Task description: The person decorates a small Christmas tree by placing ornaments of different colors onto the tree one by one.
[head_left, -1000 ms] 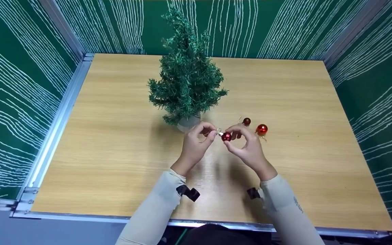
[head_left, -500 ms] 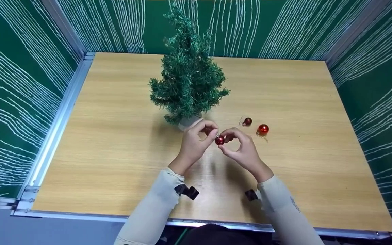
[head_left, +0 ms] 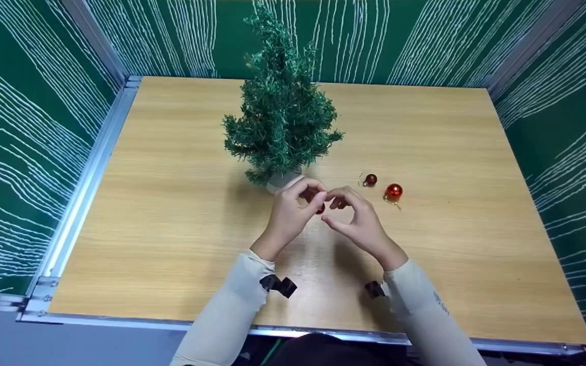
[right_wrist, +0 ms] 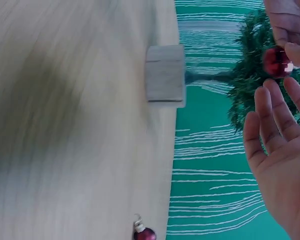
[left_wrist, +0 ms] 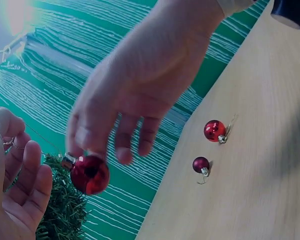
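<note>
A shiny red Christmas bauble hangs by its thin thread from my left hand, whose thumb and index finger pinch the loop. In the head view the bauble is mostly hidden behind the left thumb. My right hand is just to its right, thumb and fingers spread apart, index fingertip close to the left fingertips. The right wrist view shows its fingers loosely extended below the bauble; whether they touch it I cannot tell. A small green artificial Christmas tree stands upright just beyond both hands.
Two more baubles lie on the wooden table right of the hands: a small dark red one and a larger bright red one, each with thread. The tree has a pale block base. Green patterned panels enclose the table.
The bauble has moved left, toward and partly behind the left thumb. My right hand has shifted left, and its thumb and fingers have come off the bauble. The left hand keeps its pinch.
</note>
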### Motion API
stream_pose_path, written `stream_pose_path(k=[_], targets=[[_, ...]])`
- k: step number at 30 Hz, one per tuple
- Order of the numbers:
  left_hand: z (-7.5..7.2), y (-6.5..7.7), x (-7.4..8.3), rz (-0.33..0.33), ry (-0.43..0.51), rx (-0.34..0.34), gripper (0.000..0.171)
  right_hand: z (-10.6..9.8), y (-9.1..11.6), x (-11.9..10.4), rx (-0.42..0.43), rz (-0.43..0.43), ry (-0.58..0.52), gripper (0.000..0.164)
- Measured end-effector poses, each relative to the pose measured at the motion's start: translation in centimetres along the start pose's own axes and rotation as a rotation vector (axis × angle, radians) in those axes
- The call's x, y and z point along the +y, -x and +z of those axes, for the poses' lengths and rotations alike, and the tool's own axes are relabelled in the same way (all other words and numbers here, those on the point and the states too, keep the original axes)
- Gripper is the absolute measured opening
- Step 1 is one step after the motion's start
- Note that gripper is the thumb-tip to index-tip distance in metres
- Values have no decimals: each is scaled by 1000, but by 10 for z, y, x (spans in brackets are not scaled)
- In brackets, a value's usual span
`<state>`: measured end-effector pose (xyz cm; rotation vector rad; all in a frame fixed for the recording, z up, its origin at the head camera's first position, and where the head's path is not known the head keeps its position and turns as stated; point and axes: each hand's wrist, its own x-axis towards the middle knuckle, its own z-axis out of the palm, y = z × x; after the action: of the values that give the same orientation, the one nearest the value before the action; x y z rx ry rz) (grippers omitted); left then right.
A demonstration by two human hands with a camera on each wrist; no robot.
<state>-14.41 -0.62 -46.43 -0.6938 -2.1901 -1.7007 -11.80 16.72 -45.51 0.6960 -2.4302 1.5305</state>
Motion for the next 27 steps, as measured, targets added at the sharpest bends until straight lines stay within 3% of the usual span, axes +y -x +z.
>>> stream_pose_path(k=[5,11,19,27], targets=[[0,0,0,-17,-15,-2,5,-1,-5,-10,60,-25,-49,23],[-1,1,1,-9,-34,-11,6,0,-11,-14,109,-64,-31,9],[-2,0,2,1,-40,-17,6,2,-15,-17,135,-51,-25,7],[-4,0,2,8,-62,-8,8,4,-17,9,141,-6,-52,4]])
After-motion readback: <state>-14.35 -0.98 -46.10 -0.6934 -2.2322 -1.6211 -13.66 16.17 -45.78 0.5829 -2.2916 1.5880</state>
